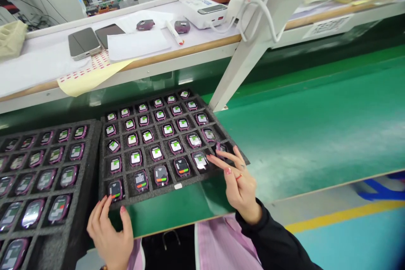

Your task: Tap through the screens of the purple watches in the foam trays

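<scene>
Many watches (176,146) fill the tray (170,186). Left hand (110,236), half open, touches one at the near left corner; right hand (242,190) extends two fingers over the near right. Neither grips anything.

Right of the charcoal foam tray with square compartments (169,187), the glossy green tabletop (316,135) gives the person's right hand (242,187) a wide sideways path. Between that hand and the left hand (110,232), a bare green strip leaves the tray's front approachable. A second charcoal foam tray (84,173), just beside the first, crowds the left. Behind, a white metal shelf edge (190,60), a drooping yellow paper sheet (84,84) and a thick white post (236,67) block the way.
</scene>
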The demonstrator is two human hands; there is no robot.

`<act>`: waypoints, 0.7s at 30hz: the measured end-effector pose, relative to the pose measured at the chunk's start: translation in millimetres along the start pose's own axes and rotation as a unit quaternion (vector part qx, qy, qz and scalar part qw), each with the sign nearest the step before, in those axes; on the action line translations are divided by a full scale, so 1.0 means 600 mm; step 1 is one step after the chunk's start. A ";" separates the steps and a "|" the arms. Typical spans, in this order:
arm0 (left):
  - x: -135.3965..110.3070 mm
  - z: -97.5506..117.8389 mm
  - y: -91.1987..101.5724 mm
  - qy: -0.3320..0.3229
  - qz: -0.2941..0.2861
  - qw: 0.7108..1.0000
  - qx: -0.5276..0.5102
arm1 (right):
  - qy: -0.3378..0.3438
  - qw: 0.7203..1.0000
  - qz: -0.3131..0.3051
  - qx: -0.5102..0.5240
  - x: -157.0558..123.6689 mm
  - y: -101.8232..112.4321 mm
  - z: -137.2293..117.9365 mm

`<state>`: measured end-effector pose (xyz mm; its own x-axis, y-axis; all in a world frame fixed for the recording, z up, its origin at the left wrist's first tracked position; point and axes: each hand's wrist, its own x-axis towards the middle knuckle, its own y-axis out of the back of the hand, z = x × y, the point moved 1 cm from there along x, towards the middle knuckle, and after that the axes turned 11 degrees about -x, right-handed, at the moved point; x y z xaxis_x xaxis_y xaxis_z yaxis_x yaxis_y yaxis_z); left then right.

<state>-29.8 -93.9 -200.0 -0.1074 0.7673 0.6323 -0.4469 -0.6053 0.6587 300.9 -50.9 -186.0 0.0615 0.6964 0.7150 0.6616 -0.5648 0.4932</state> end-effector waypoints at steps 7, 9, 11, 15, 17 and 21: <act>0.006 0.003 0.000 -0.007 -0.001 1.000 0.005 | -0.068 0.995 0.048 -0.059 0.000 0.020 0.030; 0.007 0.003 0.000 -0.005 -0.003 1.000 0.006 | -0.086 0.990 0.040 -0.101 0.002 0.024 0.044; 0.008 0.002 0.000 -0.004 -0.008 1.000 0.006 | -0.102 0.984 0.011 -0.148 0.006 0.024 0.055; 0.008 0.000 -0.001 -0.013 -0.005 1.000 0.005 | -0.156 0.962 -0.042 -0.219 0.018 0.019 0.061; 0.009 -0.001 -0.003 -0.017 0.002 1.000 0.010 | -0.180 0.953 -0.070 -0.235 0.026 0.017 0.060; 0.011 -0.003 -0.005 -0.029 0.014 0.999 0.017 | -0.179 0.950 -0.101 -0.233 0.041 0.021 0.062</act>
<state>-30.5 -86.7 -198.7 -0.0676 0.7364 0.6731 -0.4130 -0.6348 0.6530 338.3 -24.4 -180.5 0.2746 0.8702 0.4090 0.2884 -0.4803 0.8283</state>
